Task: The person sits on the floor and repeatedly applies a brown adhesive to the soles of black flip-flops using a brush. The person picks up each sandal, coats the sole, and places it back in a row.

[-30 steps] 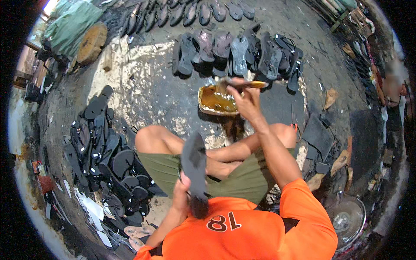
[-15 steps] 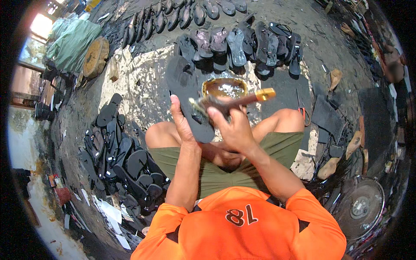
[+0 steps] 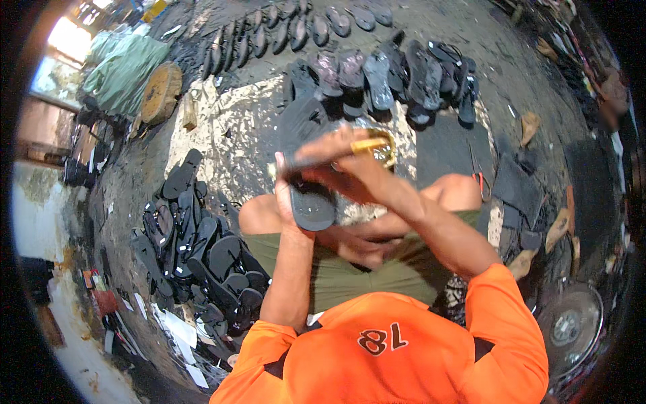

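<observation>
Over my lap, my left hand [image 3: 285, 202] grips the edge of a dark sandal sole [image 3: 314, 211], its thumb up along the side. The sole's far end points away from me, and its near end has a wet shine. Across the sole reaches my right hand [image 3: 367, 175], closed round a brush [image 3: 367, 145] with a dark handle and a yellow end. The bristles are blurred near my left thumb; whether they touch the sole I cannot tell. Behind my right hand, a yellow-rimmed container [image 3: 392, 153] of brown liquid is partly hidden.
Beyond the container stand several sandals [image 3: 380, 81], with more rows behind. A heap of black sandals [image 3: 225, 259] lies to my left. At right are scissors [image 3: 480, 185], wooden shoe forms [image 3: 557, 229] and a fan [image 3: 568, 326]. A round wooden block [image 3: 161, 94] sits far left.
My right hand has swung the brush left, across the sole toward my left thumb. It now covers part of the container. The whole view has shifted slightly.
</observation>
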